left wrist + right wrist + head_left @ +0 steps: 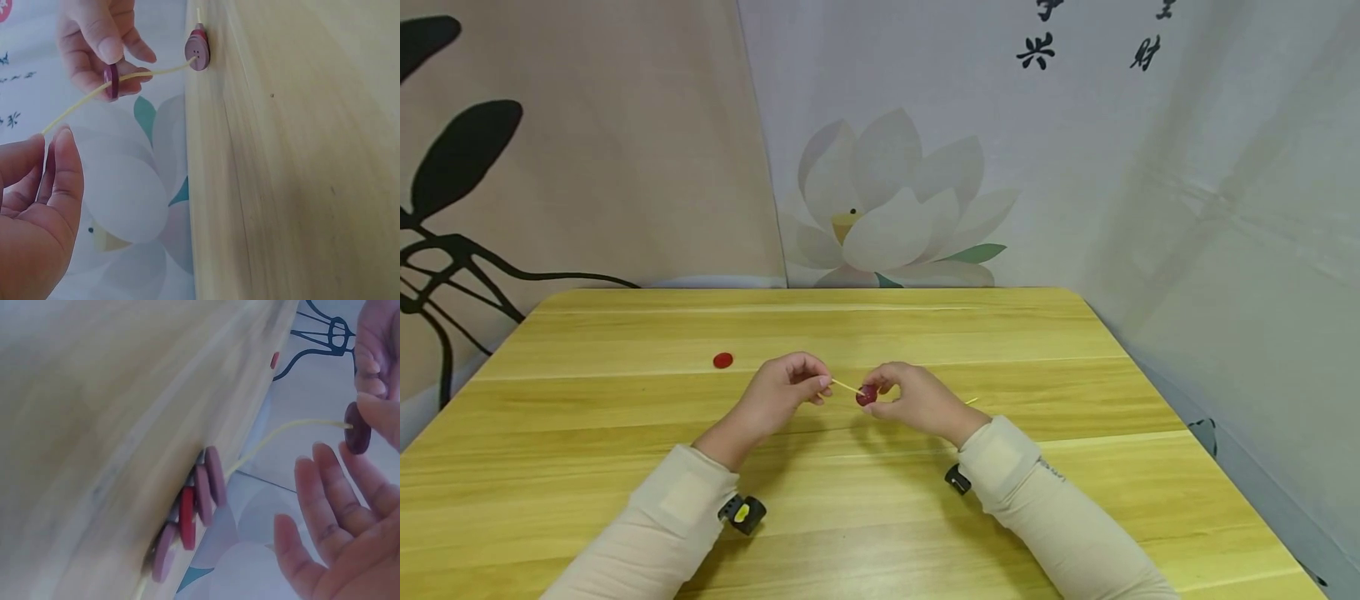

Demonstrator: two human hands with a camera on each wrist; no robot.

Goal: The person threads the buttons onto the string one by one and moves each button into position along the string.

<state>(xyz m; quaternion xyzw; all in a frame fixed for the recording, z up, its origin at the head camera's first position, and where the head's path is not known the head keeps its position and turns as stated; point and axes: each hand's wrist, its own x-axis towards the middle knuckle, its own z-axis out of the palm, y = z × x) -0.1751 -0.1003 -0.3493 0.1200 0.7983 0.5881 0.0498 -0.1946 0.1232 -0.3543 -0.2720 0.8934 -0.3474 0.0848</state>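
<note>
My left hand (790,382) pinches the end of a thin yellow string (847,386) between thumb and fingertips. A dark red button (867,396) is held by its edge between the thumb and index finger of my right hand (925,404). The string runs through this button, as the left wrist view shows. From there it droops to several mauve buttons (215,476) and a bright red button (187,519), threaded in a row by the table surface. In the head view my right hand mostly hides that row.
One loose red button (723,360) lies on the wooden table (865,533), beyond and left of my left hand. A short piece of yellow string shows beside my right wrist. Behind the table's far edge hangs a printed cloth (1075,183).
</note>
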